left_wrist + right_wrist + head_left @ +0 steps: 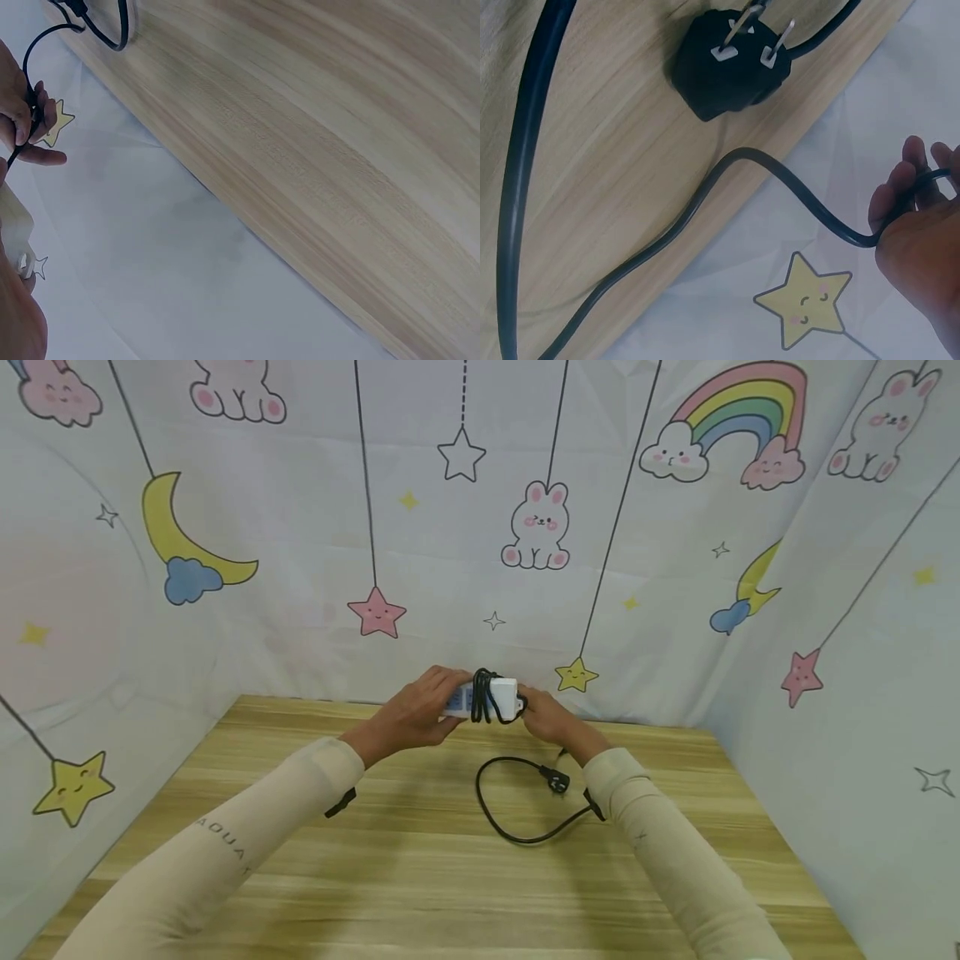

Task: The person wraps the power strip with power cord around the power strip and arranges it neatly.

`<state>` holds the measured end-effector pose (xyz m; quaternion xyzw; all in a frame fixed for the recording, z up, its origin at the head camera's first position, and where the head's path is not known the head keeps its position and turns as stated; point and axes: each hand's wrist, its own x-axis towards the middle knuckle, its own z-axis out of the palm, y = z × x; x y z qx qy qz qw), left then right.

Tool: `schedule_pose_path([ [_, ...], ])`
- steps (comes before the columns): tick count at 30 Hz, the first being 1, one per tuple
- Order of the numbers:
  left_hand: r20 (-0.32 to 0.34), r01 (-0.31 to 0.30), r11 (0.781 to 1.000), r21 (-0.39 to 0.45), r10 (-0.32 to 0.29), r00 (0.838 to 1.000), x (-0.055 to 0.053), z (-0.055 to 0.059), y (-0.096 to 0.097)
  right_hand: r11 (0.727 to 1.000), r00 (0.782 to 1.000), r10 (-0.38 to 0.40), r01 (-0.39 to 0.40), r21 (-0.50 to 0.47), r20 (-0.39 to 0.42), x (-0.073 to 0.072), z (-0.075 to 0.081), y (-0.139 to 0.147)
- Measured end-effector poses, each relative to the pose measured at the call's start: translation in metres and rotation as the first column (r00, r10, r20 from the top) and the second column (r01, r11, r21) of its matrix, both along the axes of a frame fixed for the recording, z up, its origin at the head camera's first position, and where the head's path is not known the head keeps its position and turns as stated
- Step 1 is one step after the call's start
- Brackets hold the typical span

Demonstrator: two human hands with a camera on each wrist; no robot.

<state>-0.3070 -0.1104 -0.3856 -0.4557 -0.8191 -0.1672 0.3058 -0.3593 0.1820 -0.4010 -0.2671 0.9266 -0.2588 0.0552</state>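
Note:
In the head view, a white and blue power strip (504,697) is held up above the back of the table, several turns of its black cord (482,697) wound around it. My left hand (422,708) grips the strip's left end, thumb below and fingers on top. At the strip's right end, my right hand (551,720) holds the cord, which runs through its curled fingers in the right wrist view. From there the cord drops in a loose loop to the table. Its black plug (733,64) lies there with metal prongs pointing up.
The wooden table (375,860) carries the loose cord loop right of its middle. A white cloth backdrop (300,527) printed with stars, moons and rabbits closes off the back and both sides, close behind the hands.

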Motion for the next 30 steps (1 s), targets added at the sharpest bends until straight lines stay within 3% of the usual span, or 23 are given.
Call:
schedule_pose_path([
  [4, 0.009, -0.028, 0.999, 0.039, 0.028, 1.0, -0.001, 0.001, 0.003, 1.0, 0.999, -0.013, 0.013, 0.023, -0.034, 0.005, -0.001, -0.005],
  [10, 0.055, -0.104, 0.993, 0.048, 0.101, 0.993, -0.002, 0.003, 0.006, 0.995, 0.998, -0.059, 0.058, 0.076, 0.003, 0.015, -0.003, -0.014],
  [14, 0.089, -0.143, 0.988, 0.049, 0.139, 0.986, -0.001, 0.004, 0.007, 0.996, 0.999, -0.049, 0.048, 0.08, 0.014, 0.022, -0.003, -0.021],
  [22, 0.158, -0.221, 0.975, 0.039, 0.212, 0.964, 0.0, 0.006, 0.01, 0.989, 1.0, -0.028, 0.027, 0.143, 0.008, 0.036, 0.002, -0.031],
  [30, 0.197, -0.299, 0.954, 0.009, 0.291, 0.936, 0.0, 0.007, 0.015, 0.975, 0.997, 0.006, 0.012, 0.223, -0.081, 0.043, 0.008, -0.033],
])
